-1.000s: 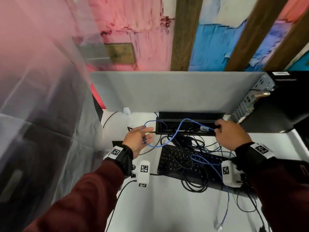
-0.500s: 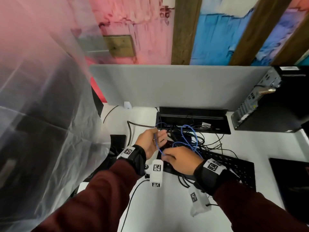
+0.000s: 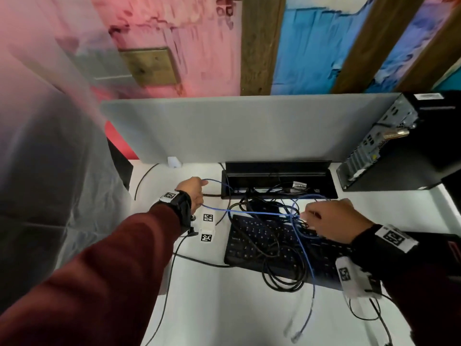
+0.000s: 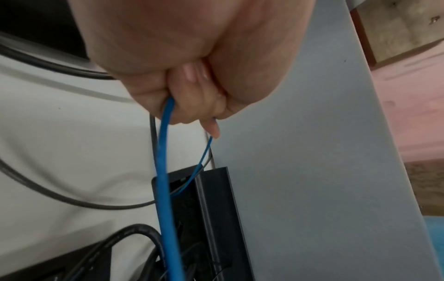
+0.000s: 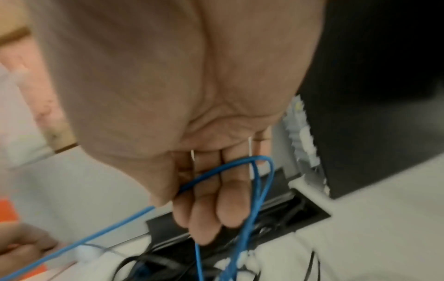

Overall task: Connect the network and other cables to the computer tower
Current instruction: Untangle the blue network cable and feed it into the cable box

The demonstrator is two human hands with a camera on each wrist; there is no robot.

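Observation:
A thin blue network cable [image 3: 252,212] runs taut across the desk between both hands. My left hand [image 3: 193,193] grips it in a fist at the left of the cable tray; in the left wrist view the blue cable [image 4: 164,171] leaves the curled fingers [image 4: 192,106] in two strands. My right hand [image 3: 329,221] holds the cable over the keyboard; in the right wrist view the blue cable [image 5: 216,173] is pinched under the thumb and loops past the fingers [image 5: 209,207]. Its clear plug end [image 3: 295,337] hangs at the desk front. The black computer tower [image 3: 399,146] stands at the back right.
A black keyboard [image 3: 252,245] lies under a tangle of black cables [image 3: 282,275]. An open black cable tray [image 3: 277,181] sits in the desk by the grey divider panel [image 3: 237,128]. Translucent plastic sheeting [image 3: 50,171] hangs at the left. A black pad [image 3: 449,248] lies at the right.
My hands were close together over the keyboard's left end; they have drawn apart, left hand toward the tray's left end, right hand to the right, pulling the blue cable straight between them.

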